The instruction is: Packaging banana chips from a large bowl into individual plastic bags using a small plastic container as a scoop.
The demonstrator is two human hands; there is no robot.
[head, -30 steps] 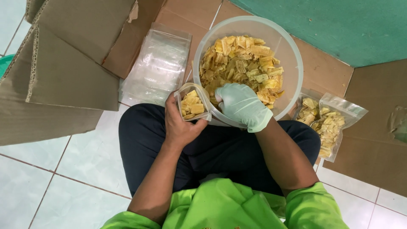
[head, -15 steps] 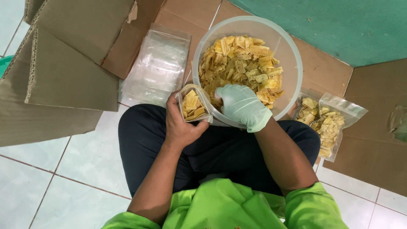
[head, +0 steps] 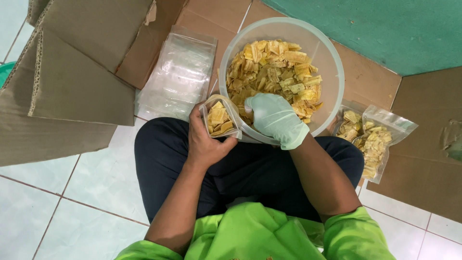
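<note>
I am filling a small clear pouch (head: 219, 120) with yellow chips from the big translucent tub (head: 332, 72), and to do it well I am judging that the pouch mouth should stay wide and sit right against the near rim of the tub, so whatever I scoop has almost no gap to cross. Small handfuls seem safer than big ones; these chips (head: 274, 72) look thin and brittle, and squeezing them would likely crumble them.

My left hand (head: 207, 142) is wrapping around the pouch from below, fingers curled on its far side and thumb on the near side, grasping it upright with the mouth open. The pouch is sitting just left of the tub, touching its wall, and is already partly full.

My right hand (head: 276, 118), in a pale green glove, is reaching over the near rim of the tub with the fingers bent down into the chips. I cannot tell whether it is clenching any or only resting on them.

Left of the tub a stack of empty clear bags (head: 178, 72) is lying beside flattened cardboard (head: 77, 82); right of the tub two filled bags (head: 373, 139) are lying on the floor.
</note>
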